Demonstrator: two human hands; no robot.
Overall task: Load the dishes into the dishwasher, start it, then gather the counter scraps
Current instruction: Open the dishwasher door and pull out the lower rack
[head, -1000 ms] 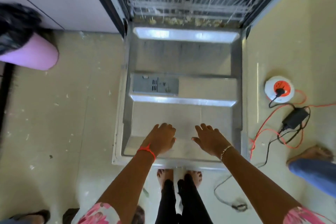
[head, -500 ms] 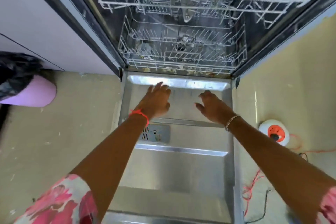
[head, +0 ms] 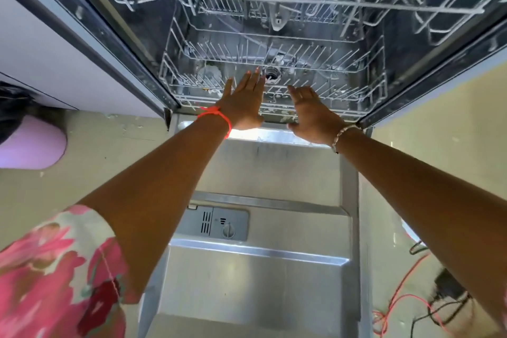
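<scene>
The left hand is stretched over the front rim of the lower rack, its grip wide open with the fingers straight and holding nothing; I cannot tell whether it touches the wire. Just beside it, the right hand has a loose, open grip with slightly bent fingers, also holding nothing. The dishwasher stands open ahead, its door lying flat under both arms.

Both hands reach over the open dishwasher door toward the lower rack: the left hand with straight fingers, the right hand relaxed, neither holding anything.
</scene>
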